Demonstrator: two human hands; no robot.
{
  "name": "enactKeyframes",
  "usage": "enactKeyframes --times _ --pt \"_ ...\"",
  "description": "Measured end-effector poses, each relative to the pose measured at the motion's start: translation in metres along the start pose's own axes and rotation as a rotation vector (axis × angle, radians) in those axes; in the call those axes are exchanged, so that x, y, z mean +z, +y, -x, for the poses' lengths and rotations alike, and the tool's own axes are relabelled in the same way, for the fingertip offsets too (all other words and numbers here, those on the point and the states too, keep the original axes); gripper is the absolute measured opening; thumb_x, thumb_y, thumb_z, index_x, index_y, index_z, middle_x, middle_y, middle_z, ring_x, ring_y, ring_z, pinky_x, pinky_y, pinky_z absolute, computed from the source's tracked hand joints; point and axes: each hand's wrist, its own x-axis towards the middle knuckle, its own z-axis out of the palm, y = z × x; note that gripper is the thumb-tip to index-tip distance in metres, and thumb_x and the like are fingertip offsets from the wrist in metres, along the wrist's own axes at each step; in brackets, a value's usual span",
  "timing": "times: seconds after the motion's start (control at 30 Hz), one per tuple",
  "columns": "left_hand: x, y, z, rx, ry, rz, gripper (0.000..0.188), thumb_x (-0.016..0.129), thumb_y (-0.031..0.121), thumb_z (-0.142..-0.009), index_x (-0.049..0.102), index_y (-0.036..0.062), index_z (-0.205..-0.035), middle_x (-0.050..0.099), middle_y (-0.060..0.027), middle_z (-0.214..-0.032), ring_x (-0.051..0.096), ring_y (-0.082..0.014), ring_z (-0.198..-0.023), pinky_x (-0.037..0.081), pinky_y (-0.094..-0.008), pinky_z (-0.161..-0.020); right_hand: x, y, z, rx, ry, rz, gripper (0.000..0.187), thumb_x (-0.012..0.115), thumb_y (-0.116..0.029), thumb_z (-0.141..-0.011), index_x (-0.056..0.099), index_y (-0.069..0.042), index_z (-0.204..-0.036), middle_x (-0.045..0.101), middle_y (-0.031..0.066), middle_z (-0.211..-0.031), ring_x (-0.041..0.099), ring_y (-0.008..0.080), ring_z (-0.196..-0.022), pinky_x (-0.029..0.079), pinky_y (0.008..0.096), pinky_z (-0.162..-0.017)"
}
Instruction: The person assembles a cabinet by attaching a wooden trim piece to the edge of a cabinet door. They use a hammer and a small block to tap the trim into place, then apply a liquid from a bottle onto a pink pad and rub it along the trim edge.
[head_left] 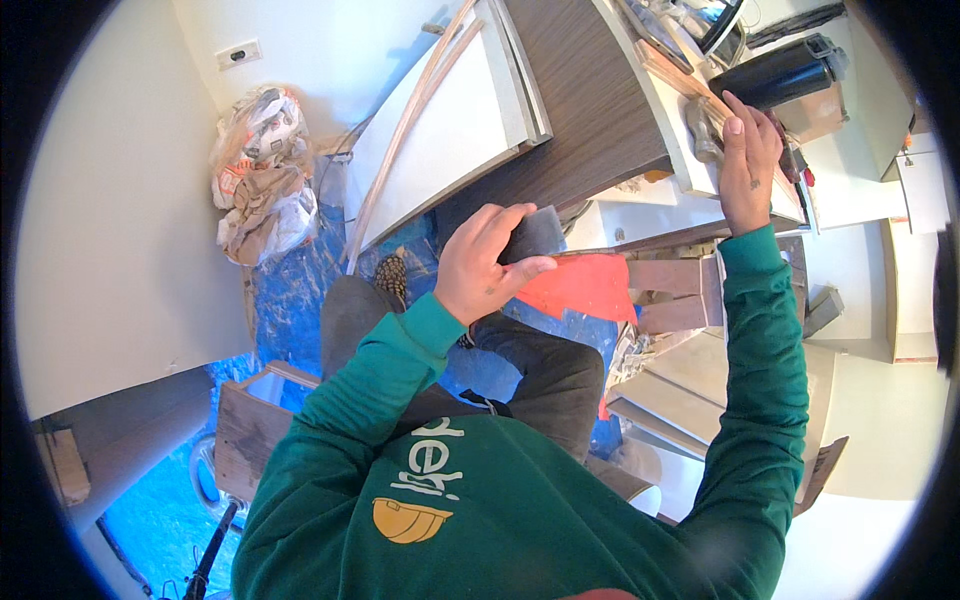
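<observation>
My left hand [482, 262] is closed round a dark grey block [537, 233] that looks like a sanding sponge, thumb below and fingers above. Just beyond its thumb lies a ragged-edged red-orange sheet [590, 285]. On the right, my right hand [752, 172] reaches over the cluttered light tabletop [672, 135]. Its fingers are stretched out beside a thin wooden strip [685, 82] and a black cylindrical bottle [775, 73]. A clear, shiny object [703, 132] is next to its thumb. Whatever lies under the palm is hidden.
White panels [440, 125] lean against the wall, with long thin strips [400, 150] across them. Plastic bags [265, 175] are heaped in the corner. Blue sheeting [285, 310] covers the floor. A wooden box [250, 430] stands at lower left, and boards [670, 385] are stacked at right.
</observation>
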Motion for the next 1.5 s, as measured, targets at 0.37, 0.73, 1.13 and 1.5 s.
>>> enactKeyframes --times 0.37,0.73,1.13,1.5 --pt "0.034 -0.012 -0.033 0.103 0.031 0.085 0.062 0.075 0.032 -0.088 0.054 -0.002 -0.136 0.06 -0.0204 -0.103 0.06 -0.035 -0.088 0.05 -0.0398 -0.078 0.006 -0.002 -0.006 0.065 -0.123 -0.214 0.062 0.035 -0.05 -0.106 0.058 -0.002 -0.138 0.052 0.0172 -0.136 0.048 0.0274 -0.127 0.036 0.0379 -0.111" --pt "0.056 -0.032 -0.076 0.178 -0.013 0.038 0.066 0.075 0.043 -0.085 0.06 0.0011 -0.133 0.058 -0.0148 -0.096 0.058 -0.0318 -0.074 0.05 -0.0391 -0.066 0.006 -0.004 -0.007 0.157 -0.205 -0.244 0.068 0.036 -0.056 -0.104 0.055 -0.002 -0.14 0.053 0.0157 -0.14 0.048 0.0264 -0.131 0.033 0.0384 -0.114" --pt "0.067 -0.052 -0.078 0.323 0.009 -0.074 0.066 0.072 0.041 -0.088 0.057 0.002 -0.139 0.057 -0.0171 -0.102 0.057 -0.0327 -0.089 0.049 -0.0405 -0.081 0.008 -0.004 -0.008 0.062 -0.136 -0.288 0.056 0.039 -0.044 -0.106 0.064 0.001 -0.128 0.061 0.0186 -0.126 0.054 0.0304 -0.118 0.037 0.0382 -0.107" --pt "0.062 -0.033 -0.086 0.229 -0.11 -0.101 0.068 0.072 0.043 -0.09 0.055 0.0031 -0.142 0.057 -0.0172 -0.101 0.059 -0.0319 -0.085 0.051 -0.0376 -0.077 0.002 -0.006 -0.007 0.061 -0.151 -0.275 0.054 0.037 -0.041 -0.106 0.063 0.001 -0.13 0.061 0.0159 -0.125 0.055 0.0259 -0.118 0.039 0.0351 -0.105"
